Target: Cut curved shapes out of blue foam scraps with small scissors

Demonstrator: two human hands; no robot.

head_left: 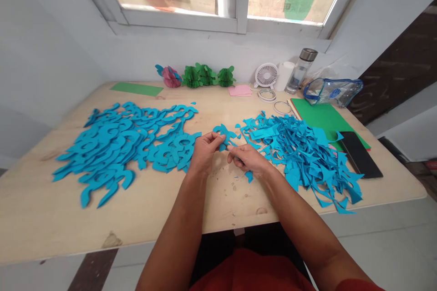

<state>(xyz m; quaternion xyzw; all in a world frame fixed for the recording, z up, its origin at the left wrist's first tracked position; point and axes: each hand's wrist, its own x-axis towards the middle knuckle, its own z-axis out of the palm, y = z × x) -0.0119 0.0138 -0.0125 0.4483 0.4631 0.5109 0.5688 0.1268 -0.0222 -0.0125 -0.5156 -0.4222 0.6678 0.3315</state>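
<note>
My left hand [206, 148] pinches a blue paper cutout [223, 134] with curved edges, holding it above the middle of the table. Close beside it, my right hand [248, 157] is closed, its fingertips near the cutout's lower edge. Whatever sits inside the right hand's curled fingers is mostly hidden; only a small dark bit shows. A large pile of curved blue paper pieces [105, 138] spreads out left of my hands, with a smaller cluster of cutouts [175, 150] nearest my left hand. Blue paper scraps [300, 150] are heaped to the right.
Along the back stand green honeycomb paper figures [205, 75], a pink one [171, 77], a small white fan [266, 75] and a bottle [302, 70]. Tape rolls [282, 108], a clear pouch [332, 91], green paper sheets [329, 116] and a black phone [361, 154] lie right.
</note>
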